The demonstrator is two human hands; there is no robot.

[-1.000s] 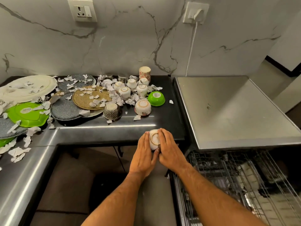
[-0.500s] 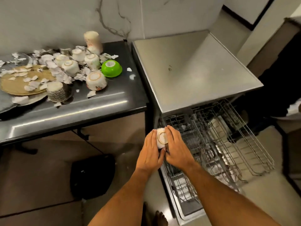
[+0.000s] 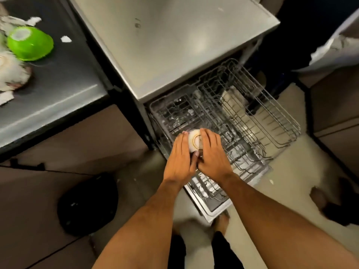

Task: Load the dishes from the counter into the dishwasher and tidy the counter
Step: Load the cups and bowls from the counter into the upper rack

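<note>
Between both hands I carry a small white cup (image 3: 195, 142), upside down, its gold-ringed base facing up. My left hand (image 3: 179, 158) cups its left side and my right hand (image 3: 212, 153) wraps its right side. The cup hangs over the near left corner of the pulled-out wire dishwasher rack (image 3: 252, 121). A light-coloured dish (image 3: 233, 99) stands in the rack's far part. At the upper left, a green bowl (image 3: 31, 44) lies upside down on the dark counter (image 3: 58, 90), next to a white patterned bowl (image 3: 11, 74).
The dishwasher's flat steel top (image 3: 174, 41) sits beside the counter. Torn paper scraps (image 3: 66, 39) lie on the counter. A black bin (image 3: 87, 204) stands on the floor below the counter. My bare foot (image 3: 221, 220) is near the open dishwasher door's front edge (image 3: 211, 208).
Both hands have carried the cup from the counter's front edge rightward and down over the dishwasher rack. My view has swung down and right, leaving most counter dishes out of sight.
</note>
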